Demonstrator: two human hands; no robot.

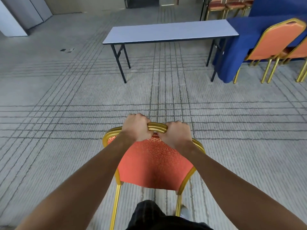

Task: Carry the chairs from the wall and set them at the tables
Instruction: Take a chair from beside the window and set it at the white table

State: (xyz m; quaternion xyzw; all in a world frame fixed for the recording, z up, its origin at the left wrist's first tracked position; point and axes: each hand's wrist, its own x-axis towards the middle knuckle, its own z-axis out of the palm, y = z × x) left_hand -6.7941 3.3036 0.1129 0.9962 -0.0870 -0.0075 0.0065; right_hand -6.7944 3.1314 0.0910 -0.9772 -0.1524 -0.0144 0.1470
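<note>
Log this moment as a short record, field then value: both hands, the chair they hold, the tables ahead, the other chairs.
left hand: grips the gold top rail of the held chair
right hand: grips the same rail, beside the left hand
held chair: orange padded back, gold frame; feet out of view
bare table: ahead, grey top, black legs, no chair at it
blue-draped table: right of it, orange chairs against it
far chairs: top right, behind the tables

One wide-angle view looks forward and down from the person's head, close above the left hand (135, 127) and right hand (176, 133), facing the long grey-topped, black-legged folding table (166, 30) well beyond them.
</note>
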